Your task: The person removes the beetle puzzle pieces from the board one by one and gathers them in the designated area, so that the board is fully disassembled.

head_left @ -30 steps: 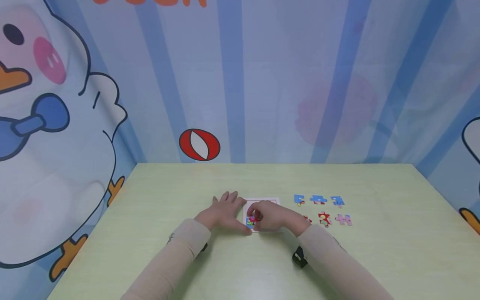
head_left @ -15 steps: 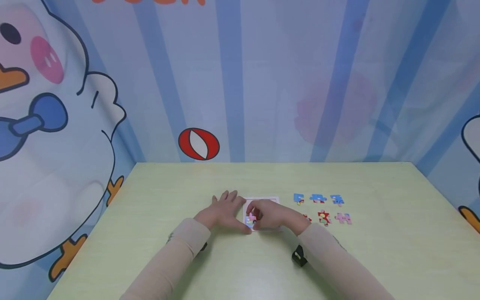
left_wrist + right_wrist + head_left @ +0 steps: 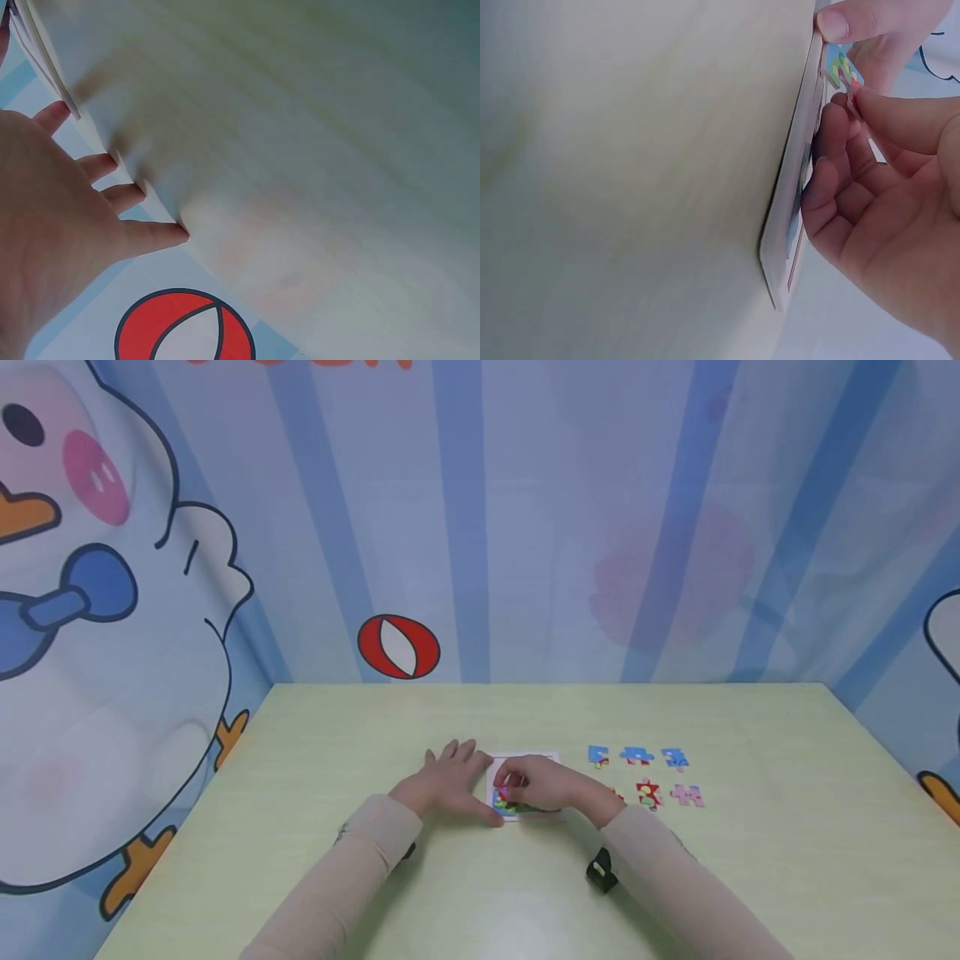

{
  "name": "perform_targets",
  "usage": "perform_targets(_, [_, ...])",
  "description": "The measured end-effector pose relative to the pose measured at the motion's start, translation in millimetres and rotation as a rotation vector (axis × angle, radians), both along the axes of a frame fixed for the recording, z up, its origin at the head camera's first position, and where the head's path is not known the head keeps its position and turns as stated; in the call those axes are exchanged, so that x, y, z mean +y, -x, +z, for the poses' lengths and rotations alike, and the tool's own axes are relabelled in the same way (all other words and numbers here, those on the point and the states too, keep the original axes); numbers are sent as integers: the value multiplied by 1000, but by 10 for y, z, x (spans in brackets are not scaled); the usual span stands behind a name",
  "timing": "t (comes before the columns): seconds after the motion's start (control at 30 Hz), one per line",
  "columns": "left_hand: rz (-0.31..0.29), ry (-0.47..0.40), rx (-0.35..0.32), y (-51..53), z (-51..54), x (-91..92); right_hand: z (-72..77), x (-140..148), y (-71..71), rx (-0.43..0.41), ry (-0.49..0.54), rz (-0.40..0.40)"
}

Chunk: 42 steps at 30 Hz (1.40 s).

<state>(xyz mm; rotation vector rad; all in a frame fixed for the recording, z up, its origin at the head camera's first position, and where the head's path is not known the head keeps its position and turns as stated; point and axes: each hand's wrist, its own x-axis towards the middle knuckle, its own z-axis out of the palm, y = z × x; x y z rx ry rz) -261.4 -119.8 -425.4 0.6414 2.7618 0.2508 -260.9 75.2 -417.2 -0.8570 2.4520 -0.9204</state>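
Observation:
A puzzle board with a white border lies flat on the table. Spread along its left side is my left hand, thumb and index fingertip touching the border. The left wrist view shows that hand with its fingers straight, against the board's edge. My right hand is over the board, pinching a small pinkish puzzle piece between thumb and fingers. In the right wrist view this piece is tilted, close to the colourful lower-left part of the picture. The right hand hides much of the board.
Loose puzzle pieces lie in two rows to the right: blue ones at the back, a red one and a pink one in front. Behind the pale table hangs a striped blue backdrop.
The puzzle piece has turned between my right fingers. The right hand has risen slightly, uncovering a green strip along the board's lower edge. My left hand keeps its place.

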Motion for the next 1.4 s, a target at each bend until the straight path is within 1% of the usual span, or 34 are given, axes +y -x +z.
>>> perform_targets(0.17, [-3,7,0,5,-16,-1,15,24,-20,-13,11,-15])
perform_targets(0.3, [0,2,1,10,-19,0,81,104,-53,-3,33,-20])
perform_targets(0.5, [17,-14,-6,0,-10,-5,181,280,-103,12,67,-13])
perform_targets(0.7, [27,-28,-10,-8,-13,-7,267,482,-179,-6,94,-22])
perform_targets(0.93, [26,-33,-10,2,-33,-3,357,730,-296,23,110,-16])
perform_targets(1.07, [24,-35,-11,14,-35,-12,370,857,-376,30,110,-31])
perform_targets(1.17, [23,-32,-10,18,-38,-17,354,942,-439,42,99,-46])
perform_targets(1.4, [24,-41,-15,13,-46,-12,248,1119,-538,-6,119,-72])
